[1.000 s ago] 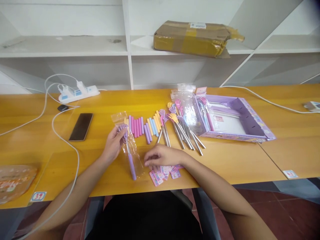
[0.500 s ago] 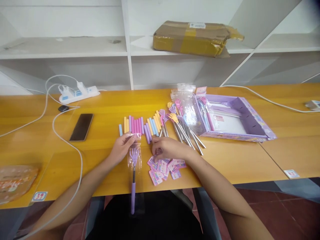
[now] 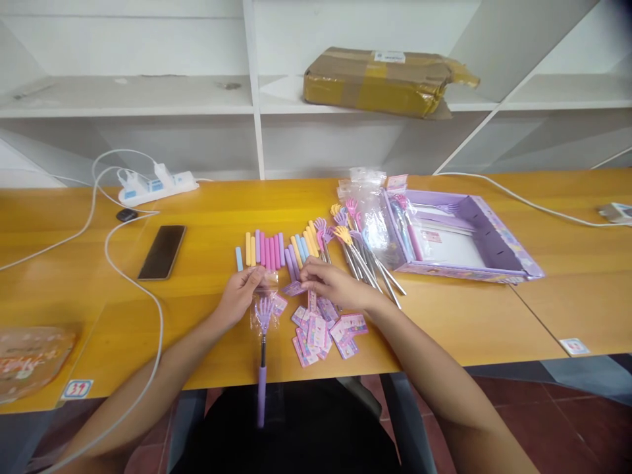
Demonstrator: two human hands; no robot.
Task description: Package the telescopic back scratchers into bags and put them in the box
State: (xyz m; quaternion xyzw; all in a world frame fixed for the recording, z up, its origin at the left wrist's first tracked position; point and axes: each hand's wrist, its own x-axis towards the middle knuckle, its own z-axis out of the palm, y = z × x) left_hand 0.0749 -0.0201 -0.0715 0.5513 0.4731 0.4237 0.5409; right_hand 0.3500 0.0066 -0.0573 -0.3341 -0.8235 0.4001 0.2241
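Note:
My left hand (image 3: 237, 296) pinches the top of a clear plastic bag (image 3: 269, 282). Inside the bag hangs a purple back scratcher (image 3: 262, 388), claw end up, its handle reaching past the table's front edge. My right hand (image 3: 328, 282) is closed on a small pink-and-purple card (image 3: 294, 288), to the right of the bag. Below that hand lies a loose pile of similar printed cards (image 3: 316, 331). Foam handle sleeves (image 3: 269, 251) in pink, purple, yellow and blue lie in a row beyond my hands. Metal back scratchers (image 3: 363, 253) with coloured claws are heaped to their right.
A purple display box (image 3: 494, 273) holding bagged scratchers stands at the right, with clear bags (image 3: 370, 210) beside it. At the left are a phone (image 3: 162, 252), a power strip (image 3: 158, 189) and a white cable (image 3: 160, 322). A taped carton (image 3: 378, 82) rests on the shelf.
My left hand has moved right and now grips the bag's top, with the scratcher hanging lower. My right hand has lifted a card from the pile, and the cards have spread.

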